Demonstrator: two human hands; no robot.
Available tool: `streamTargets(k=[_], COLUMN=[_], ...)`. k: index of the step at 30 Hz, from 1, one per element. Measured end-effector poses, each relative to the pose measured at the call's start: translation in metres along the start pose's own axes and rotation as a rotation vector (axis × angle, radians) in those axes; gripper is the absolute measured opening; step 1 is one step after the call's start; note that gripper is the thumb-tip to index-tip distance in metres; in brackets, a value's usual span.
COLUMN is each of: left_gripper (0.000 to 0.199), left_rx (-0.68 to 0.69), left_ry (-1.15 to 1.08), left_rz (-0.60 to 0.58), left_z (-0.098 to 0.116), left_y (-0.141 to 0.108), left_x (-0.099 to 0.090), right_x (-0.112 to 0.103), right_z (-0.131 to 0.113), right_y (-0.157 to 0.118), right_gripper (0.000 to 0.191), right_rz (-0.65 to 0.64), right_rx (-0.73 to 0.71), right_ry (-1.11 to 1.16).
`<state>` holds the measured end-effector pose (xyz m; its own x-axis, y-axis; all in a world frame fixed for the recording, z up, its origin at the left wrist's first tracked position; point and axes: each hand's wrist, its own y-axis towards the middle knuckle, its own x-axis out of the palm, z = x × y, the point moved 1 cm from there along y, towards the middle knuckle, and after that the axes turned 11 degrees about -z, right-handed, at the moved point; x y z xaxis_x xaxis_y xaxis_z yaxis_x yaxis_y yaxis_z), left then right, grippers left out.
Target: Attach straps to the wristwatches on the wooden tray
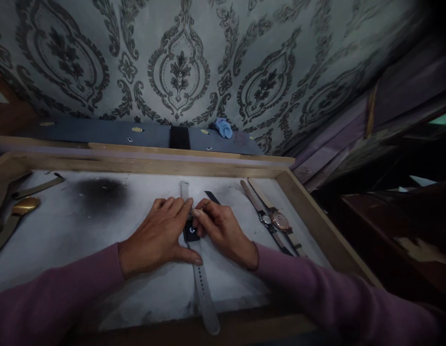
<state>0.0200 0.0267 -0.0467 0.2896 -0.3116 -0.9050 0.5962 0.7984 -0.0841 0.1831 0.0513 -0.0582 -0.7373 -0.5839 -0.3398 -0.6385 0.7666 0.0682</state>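
A smartwatch with a dark square case (192, 231) and a pale grey strap (204, 295) lies lengthwise on the white work surface (147, 300), its holed strap end pointing towards me. My left hand (160, 235) steadies it, fingertips by the case's upper end and thumb pressing beside the lower strap. At the far end of the case, thumb and fingers of my right hand (221, 226) are pinched together; what is between them is too small to make out. Just beyond the right hand lies a dark flat strip (212, 196), partly hidden.
Two wristwatches, one small (266, 220) and one with a larger rose-gold case (280, 220), lie on the right. At left are a gold-coloured watch (26, 205) and straps. A wooden rim (147, 166) borders the surface; behind it sit a black rectangular object (179, 138) and blue crumpled cloth (223, 128).
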Motion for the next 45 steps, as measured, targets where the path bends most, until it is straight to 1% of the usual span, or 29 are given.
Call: streamTargets(k=[5,11,18,26,32,45], left_gripper=[0.099,0.099,0.096,0.101,0.098,0.101], left_rx=[0.011,0.008,0.015,-0.027,-0.025,-0.016], left_ry=[-0.006,0.018,0.007,0.054,0.034,0.032], left_rz=[0.024,0.0,0.019,-0.047,-0.02,-0.026], left_z=[-0.0014,-0.0006,-0.0011,0.0016,0.0017,0.0011], left_y=[-0.0004,0.0002,-0.0004,0.0002,0.0002,0.0007], left_x=[0.0023,0.0018,0.0018,-0.0014,-0.0005,0.0003], right_x=[0.0007,-0.0001,-0.0003,-0.0011,-0.0015,-0.0028], right_z=[0.002,-0.0006,0.0012,-0.0011,-0.0019,-0.0019], right_y=[0.0013,0.0009,0.0007,0.0011,0.0014,0.0016], right_gripper=[0.025,0.023,0.025,0.021,0.021,0.019], right_rz=[0.016,0.0,0.002,-0.001,0.002,-0.009], right_rx=[-0.013,-0.012,-0.024,-0.01,-0.023,-0.028], right_ry=[0.007,0.014,-0.049,-0.018,0.0,-0.037])
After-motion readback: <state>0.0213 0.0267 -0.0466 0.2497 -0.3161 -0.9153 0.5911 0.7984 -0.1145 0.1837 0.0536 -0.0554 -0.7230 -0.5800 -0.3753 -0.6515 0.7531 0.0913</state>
